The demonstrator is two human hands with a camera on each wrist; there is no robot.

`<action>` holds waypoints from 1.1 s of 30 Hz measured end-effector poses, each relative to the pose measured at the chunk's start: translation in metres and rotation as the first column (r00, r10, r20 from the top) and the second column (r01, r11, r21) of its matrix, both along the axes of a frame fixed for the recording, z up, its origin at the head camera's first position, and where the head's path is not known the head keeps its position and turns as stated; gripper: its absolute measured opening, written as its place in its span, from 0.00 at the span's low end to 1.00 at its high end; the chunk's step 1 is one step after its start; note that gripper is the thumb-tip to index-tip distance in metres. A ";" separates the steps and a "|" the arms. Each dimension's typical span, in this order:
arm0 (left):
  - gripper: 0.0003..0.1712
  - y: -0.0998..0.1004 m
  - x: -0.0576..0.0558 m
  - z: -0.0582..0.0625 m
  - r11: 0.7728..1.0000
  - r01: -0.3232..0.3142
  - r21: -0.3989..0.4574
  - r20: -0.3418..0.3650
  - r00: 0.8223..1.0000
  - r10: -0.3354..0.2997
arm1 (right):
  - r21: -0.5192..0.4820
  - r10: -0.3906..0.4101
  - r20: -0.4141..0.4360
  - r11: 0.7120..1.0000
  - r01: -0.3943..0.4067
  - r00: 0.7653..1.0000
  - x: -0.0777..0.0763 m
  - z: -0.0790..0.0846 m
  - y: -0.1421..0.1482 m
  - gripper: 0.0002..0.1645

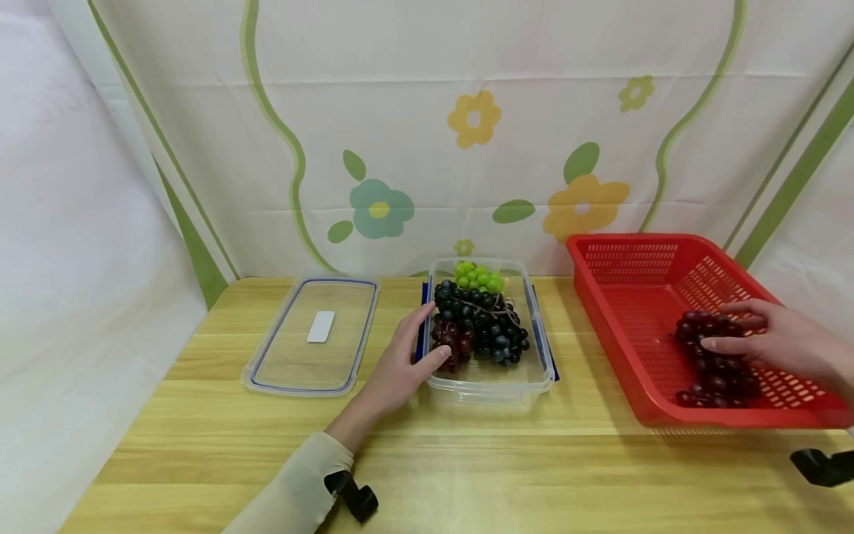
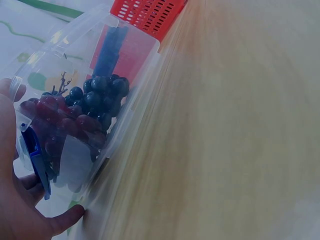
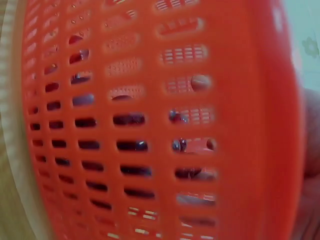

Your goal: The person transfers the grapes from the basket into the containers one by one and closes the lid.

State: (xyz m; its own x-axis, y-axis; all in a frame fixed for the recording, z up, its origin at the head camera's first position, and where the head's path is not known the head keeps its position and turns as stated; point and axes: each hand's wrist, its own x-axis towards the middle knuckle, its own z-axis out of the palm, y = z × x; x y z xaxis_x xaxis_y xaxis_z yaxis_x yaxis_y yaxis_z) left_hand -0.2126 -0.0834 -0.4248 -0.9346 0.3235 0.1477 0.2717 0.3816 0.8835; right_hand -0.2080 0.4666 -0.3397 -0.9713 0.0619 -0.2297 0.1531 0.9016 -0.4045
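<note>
Red basket (image 1: 720, 414): right hand (image 1: 790, 345) grips red grapes (image 1: 717, 382); I'd squeeze lightly, lift straight up. Clear box (image 1: 490, 386): left hand (image 1: 400, 367), fingers spread, at its left side, for steadying.

Left hand (image 2: 17, 207) lay along clear container (image 2: 139, 65), by blue clip (image 2: 37, 162) | red grapes (image 2: 65, 120) and black grapes (image 2: 102, 95) sat inside | red basket (image 2: 147, 22) showed beyond | worktop (image 2: 215, 125) filled right side

- Counter (image 1: 494, 467) in front of box (image 1: 490, 386): wide lane.
- Box-to-basket (image 1: 603, 319) gap narrows toward back.
- Basket walls block side entry; top open at left.
- Left hand (image 1: 403, 361) blocks box's left side.
</note>
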 end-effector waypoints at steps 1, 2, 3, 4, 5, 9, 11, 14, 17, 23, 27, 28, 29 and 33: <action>0.45 0.000 0.000 0.000 1.000 0.002 0.002 -0.005 1.000 -0.002 | -0.006 0.013 -0.015 1.000 -0.013 1.000 -0.001 -0.001 -0.002 0.64; 0.45 0.001 0.000 0.000 1.000 0.003 0.001 -0.004 1.000 -0.003 | -0.013 0.035 -0.035 0.999 -0.035 0.999 -0.001 -0.001 -0.004 0.63; 0.45 0.001 -0.001 -0.001 1.000 0.002 -0.001 0.001 1.000 -0.002 | -0.023 0.054 -0.051 0.998 -0.055 0.997 -0.001 -0.001 -0.006 0.61; 0.45 0.001 -0.001 -0.001 1.000 0.001 -0.001 0.001 1.000 -0.001 | -0.035 0.073 -0.067 0.997 -0.076 0.995 -0.001 -0.001 -0.008 0.59; 0.45 0.001 -0.001 -0.001 1.000 0.001 -0.001 0.002 1.000 -0.001 | -0.047 0.088 -0.083 0.995 -0.092 0.993 0.000 -0.001 -0.010 0.57; 0.45 0.001 -0.001 0.000 1.000 0.002 -0.001 -0.002 1.000 -0.002 | -0.066 0.095 -0.124 0.992 -0.104 0.988 0.001 -0.001 -0.012 0.52; 0.45 0.002 -0.001 0.000 1.000 0.003 0.003 -0.002 1.000 -0.003 | -0.036 0.085 -0.118 0.995 -0.090 0.989 0.000 -0.002 -0.011 0.55; 0.45 0.002 -0.001 0.000 1.000 0.004 0.006 -0.004 1.000 -0.004 | -0.006 0.085 -0.073 0.996 -0.086 0.994 -0.003 -0.006 -0.009 0.60; 0.45 0.001 0.000 0.000 1.000 0.004 0.011 -0.008 1.000 -0.004 | -0.026 0.114 -0.037 0.993 -0.115 0.993 -0.005 -0.013 -0.009 0.61; 0.45 0.000 0.000 -0.001 1.000 0.005 0.015 -0.012 1.000 -0.005 | -0.070 0.207 -0.047 0.975 -0.210 0.977 -0.011 -0.024 -0.013 0.57; 0.45 -0.001 0.001 -0.001 1.000 -0.005 0.012 -0.001 1.000 0.005 | -0.042 0.270 -0.116 0.960 -0.276 0.956 -0.014 -0.031 -0.017 0.52; 0.44 -0.002 0.002 -0.001 1.000 -0.005 0.013 -0.002 1.000 0.005 | -0.029 0.280 -0.137 0.958 -0.286 0.950 -0.014 -0.032 -0.018 0.51; 0.44 -0.002 0.002 -0.001 1.000 -0.007 0.009 0.002 1.000 0.007 | -0.024 0.284 -0.148 0.957 -0.291 0.947 -0.014 -0.033 -0.018 0.52; 0.45 0.000 0.001 0.000 1.000 0.001 0.008 0.001 1.000 -0.001 | -0.035 0.243 -0.127 0.968 -0.249 0.962 -0.013 -0.032 -0.014 0.61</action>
